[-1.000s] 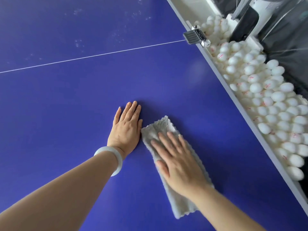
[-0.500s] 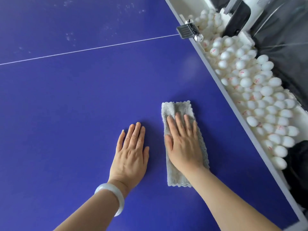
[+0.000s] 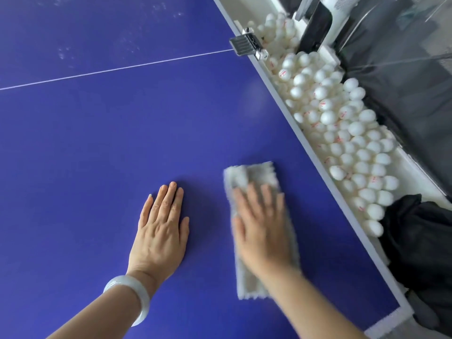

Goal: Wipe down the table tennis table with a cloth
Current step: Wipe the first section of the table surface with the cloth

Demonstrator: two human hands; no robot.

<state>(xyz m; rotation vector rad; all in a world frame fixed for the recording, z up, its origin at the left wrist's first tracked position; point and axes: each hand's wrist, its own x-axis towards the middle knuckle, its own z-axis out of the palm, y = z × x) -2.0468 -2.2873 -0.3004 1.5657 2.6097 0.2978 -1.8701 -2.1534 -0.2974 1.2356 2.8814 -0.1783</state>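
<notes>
The right hand (image 3: 264, 228), blurred, presses flat with straight fingers on a folded grey cloth (image 3: 254, 282) lying on the blue table tennis table (image 3: 97, 143), near its right edge. The left hand (image 3: 160, 228) rests palm down on the bare surface just beside the cloth, fingers straight and relaxed, a pale bangle (image 3: 133, 292) on its wrist. White balls (image 3: 342, 123) fill a tray along the edge, perhaps beside dark fabric (image 3: 420, 241)
</notes>
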